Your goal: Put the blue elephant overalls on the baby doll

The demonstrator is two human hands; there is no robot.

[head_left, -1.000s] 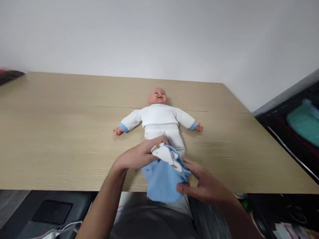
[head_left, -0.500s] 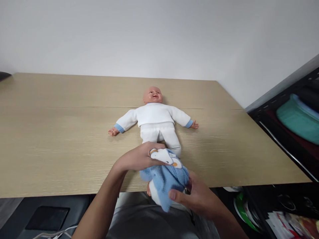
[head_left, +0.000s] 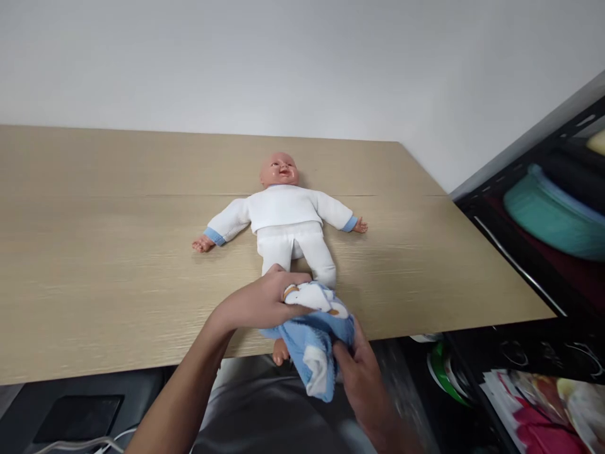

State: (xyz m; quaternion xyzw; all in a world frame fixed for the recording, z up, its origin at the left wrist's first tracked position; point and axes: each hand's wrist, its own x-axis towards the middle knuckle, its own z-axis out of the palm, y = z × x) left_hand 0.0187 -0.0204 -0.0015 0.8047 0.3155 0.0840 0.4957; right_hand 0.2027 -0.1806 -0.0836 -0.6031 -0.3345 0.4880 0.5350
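Item: blue fleece garment (head_left: 312, 343), small, with a white patch (head_left: 309, 295) trimmed in orange on its upper part.
Location: at the near edge of the bench (head_left: 94, 252), bunched over the lower legs of the doll (head_left: 287, 221). Its lower part hangs past the bench edge, above the person's lap.
Doll: lies face up with its head towards the wall and its arms spread, dressed in a white top and trousers. One bare foot (head_left: 280, 353) shows beneath the garment at the bench edge.
Handling, garment (judged): light, soft and limp. It will fold and sag wherever it is unsupported. The napped cloth should cling rather than slip, and it is not fragile.
Handling, doll (judged): light, with what look like hard plastic limbs and head. It is likely to slide on the smooth bench if tugged by the legs.
Where to hold (judged): a pinched fold at the garment's edge or hem, one hold on each side. The doll's leg is the firm part to steady against.
Left grip (head_left: 258, 302): palm down on the garment's upper edge, fingers curled and pressed over the white patch, just below the doll's trouser legs.
Right grip (head_left: 362, 372): closed on the hanging lower part, thumb on top, pinching a bunch of blue cloth. The fingers underneath are hidden.
Surroundings: dark shelf (head_left: 520, 268) at right, holding a teal cloth (head_left: 548, 217).
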